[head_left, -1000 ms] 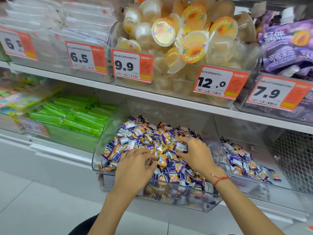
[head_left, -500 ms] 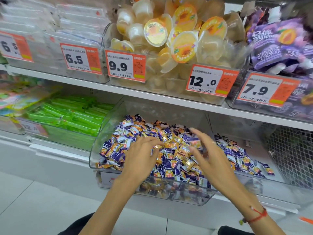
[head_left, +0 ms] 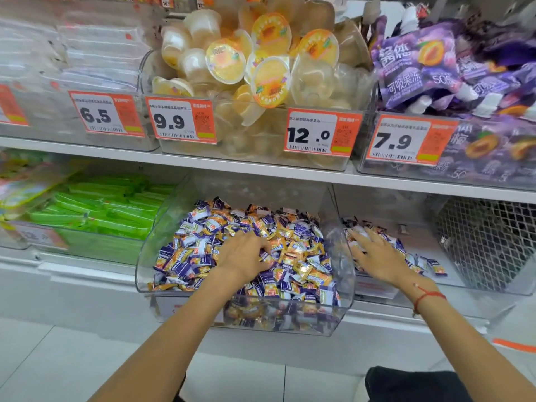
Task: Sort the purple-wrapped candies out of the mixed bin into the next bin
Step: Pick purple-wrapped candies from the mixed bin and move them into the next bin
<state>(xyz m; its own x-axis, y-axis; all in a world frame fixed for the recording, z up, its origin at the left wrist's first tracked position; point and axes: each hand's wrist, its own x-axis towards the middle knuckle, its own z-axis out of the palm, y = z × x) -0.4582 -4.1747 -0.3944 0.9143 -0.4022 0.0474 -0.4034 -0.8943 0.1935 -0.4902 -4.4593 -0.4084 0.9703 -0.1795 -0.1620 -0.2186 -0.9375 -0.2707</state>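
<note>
- The purple-wrapped candies (head_left: 185, 268) lie mixed in with orange ones in a big heap inside the mixed bin (head_left: 150, 250), a clear bin on the lower shelf.
- More purple candies (head_left: 417, 261) lie in a thin, flat layer in the next bin (head_left: 452, 274), just to the right of the mixed bin.
- The left hand (head_left: 242, 256) rests on top of the heap in the mixed bin, palm down. Its fingertips are tucked down among the candies, so I cannot tell if it holds one.
- The right hand (head_left: 377, 256) is over the next bin, palm down, with its fingers stretched out flat. I cannot see a candy in it, and the fingertips are blurry.
- A red string band (head_left: 426, 297) is tied on the right wrist.
- A bin of green packs (head_left: 95, 210) sits left of the mixed bin.
- A wire mesh basket (head_left: 487, 242) sits to the right of the next bin.
- On the shelf above, jelly cups (head_left: 246, 62) with yellow lids are piled in a clear bin, and purple pouches (head_left: 429, 65) fill the bin beside it.
- Orange and white price tags (head_left: 322, 132) hang on the fronts of the upper bins.
</note>
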